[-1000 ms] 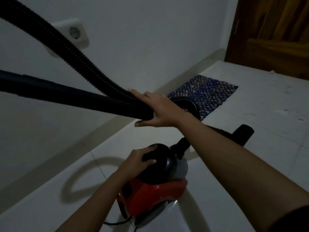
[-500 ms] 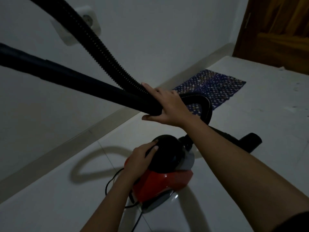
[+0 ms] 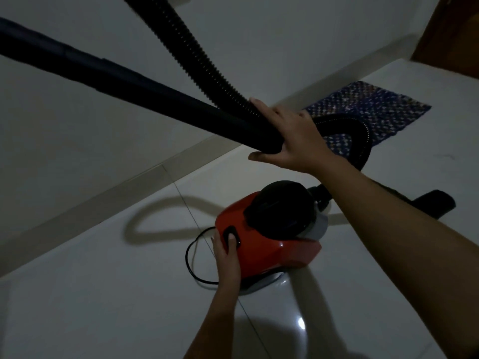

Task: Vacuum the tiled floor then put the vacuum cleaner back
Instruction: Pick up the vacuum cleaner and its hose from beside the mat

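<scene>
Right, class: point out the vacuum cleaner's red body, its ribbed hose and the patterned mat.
red body (image 3: 263, 247): head view, on the middle of the red shell.
ribbed hose (image 3: 207, 73): head view, on the ridged upper stretch.
patterned mat (image 3: 386, 106): head view, on bare weave near its middle.

Blue patterned mat (image 3: 375, 110) by skirting (image 3: 103, 206); brown door (image 3: 453, 35), prob. wood, top rt.

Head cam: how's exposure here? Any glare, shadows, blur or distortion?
Head view: dim and underexposed; the black wand and hose lose surface detail; one small glare spot on the tiled floor near the vacuum cleaner; the hose loop throws a soft shadow on the floor beside it.
</scene>
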`<state>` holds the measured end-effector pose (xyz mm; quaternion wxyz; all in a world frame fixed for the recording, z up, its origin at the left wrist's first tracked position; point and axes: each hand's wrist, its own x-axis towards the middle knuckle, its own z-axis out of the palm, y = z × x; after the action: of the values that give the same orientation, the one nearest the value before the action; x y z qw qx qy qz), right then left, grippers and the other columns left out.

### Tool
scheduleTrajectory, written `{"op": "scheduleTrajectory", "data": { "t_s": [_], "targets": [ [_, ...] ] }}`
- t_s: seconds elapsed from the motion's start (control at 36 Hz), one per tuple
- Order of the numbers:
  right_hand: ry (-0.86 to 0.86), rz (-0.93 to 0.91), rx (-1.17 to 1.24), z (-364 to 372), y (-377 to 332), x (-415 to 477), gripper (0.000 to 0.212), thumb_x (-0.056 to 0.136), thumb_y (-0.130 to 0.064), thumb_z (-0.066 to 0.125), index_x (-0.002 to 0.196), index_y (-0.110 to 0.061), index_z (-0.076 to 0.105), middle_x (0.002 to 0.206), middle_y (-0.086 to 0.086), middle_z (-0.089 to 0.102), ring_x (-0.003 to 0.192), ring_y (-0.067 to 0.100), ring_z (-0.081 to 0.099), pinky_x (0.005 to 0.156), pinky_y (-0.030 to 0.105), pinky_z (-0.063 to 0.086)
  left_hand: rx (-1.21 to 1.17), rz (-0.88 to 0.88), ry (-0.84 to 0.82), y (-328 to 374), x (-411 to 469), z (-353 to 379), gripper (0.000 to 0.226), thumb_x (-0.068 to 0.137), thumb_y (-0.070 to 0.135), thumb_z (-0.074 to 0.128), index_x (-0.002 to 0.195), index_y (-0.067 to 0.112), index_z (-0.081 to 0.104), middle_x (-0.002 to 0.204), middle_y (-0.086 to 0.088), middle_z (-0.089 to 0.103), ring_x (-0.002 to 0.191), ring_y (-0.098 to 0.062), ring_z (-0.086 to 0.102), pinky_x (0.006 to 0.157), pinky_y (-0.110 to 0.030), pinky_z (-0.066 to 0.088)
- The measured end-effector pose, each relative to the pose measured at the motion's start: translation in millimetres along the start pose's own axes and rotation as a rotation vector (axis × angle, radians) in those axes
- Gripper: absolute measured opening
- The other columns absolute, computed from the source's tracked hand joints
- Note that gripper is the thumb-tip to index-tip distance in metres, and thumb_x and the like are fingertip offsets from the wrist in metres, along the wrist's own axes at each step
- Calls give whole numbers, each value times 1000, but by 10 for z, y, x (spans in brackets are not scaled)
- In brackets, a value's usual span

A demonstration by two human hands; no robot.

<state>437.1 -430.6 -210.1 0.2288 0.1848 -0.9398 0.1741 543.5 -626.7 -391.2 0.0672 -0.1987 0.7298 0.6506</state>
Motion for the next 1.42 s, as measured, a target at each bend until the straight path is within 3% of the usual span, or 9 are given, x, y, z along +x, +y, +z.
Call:
{"op": "scheduleTrajectory", "data": {
  "t_s": [0.11,0.44,0.58,0.72,0.81,0.92,1.03,1.22,1.42],
  "targets": [
    [-4,-16,-1,33,12,29,96,74,-73,52,152,-26,19,114,5,59,101,23,55,86,35,33,-2,2,14,11,7,8,61,94,47,37,149,30,15,157,-2,18,141,-26,27,111,-55,32],
    [-19,-4,40,83,-4,62,96,72,-74,48,151,-27,21,110,5,59,98,23,55,87,37,35,-34,-46,35,66,3,25,67,86,56,44,146,36,22,152,-4,31,134,-29,39,106,-55,39],
    [-40,3,45,20,-59,24,97,71,-75,47,151,-27,22,109,5,58,99,23,54,82,33,30,-27,-80,10,302,-32,-97,58,91,33,55,143,19,34,145,-10,43,127,-31,46,102,-45,43],
    [-62,18,42,-32,-84,37,97,71,-75,47,150,-26,24,111,7,59,101,26,56,82,35,33,-114,141,210,893,-250,-158,53,94,27,53,143,18,34,152,-3,33,140,-18,31,102,-24,30],
    [-62,6,2,-32,-91,14,96,71,-74,48,150,-23,27,111,8,61,100,28,58,77,35,35,-95,472,269,1388,-510,-192,52,89,30,58,138,25,41,146,10,41,138,-7,32,110,-21,27],
    [-99,-12,-1,-18,-123,-54,96,72,-75,47,150,-25,25,114,7,60,101,27,58,77,33,34,207,976,193,1999,-772,-328,53,87,30,61,136,22,42,141,14,42,134,0,37,110,-12,28],
    [-155,-43,22,-37,-168,-109,97,72,-76,47,152,-27,18,121,6,57,106,26,55,84,36,37,835,1357,106,2521,-578,-502,47,89,31,54,126,1,56,131,-7,57,124,-18,50,110,-30,35],
    [-199,-110,118,-92,-90,-161,93,78,-68,51,152,-27,11,132,5,50,116,21,48,95,28,26,1667,1351,-102,2974,-422,-604,41,74,40,72,104,11,69,93,-4,71,81,-23,69,76,-33,54],
    [-170,-266,134,0,98,-212,86,84,-59,51,152,-22,15,132,7,53,112,20,49,93,24,25,1959,1200,-367,3183,-466,-457,52,96,44,40,143,25,29,139,4,45,116,-19,54,88,-32,47]
  ]
}}
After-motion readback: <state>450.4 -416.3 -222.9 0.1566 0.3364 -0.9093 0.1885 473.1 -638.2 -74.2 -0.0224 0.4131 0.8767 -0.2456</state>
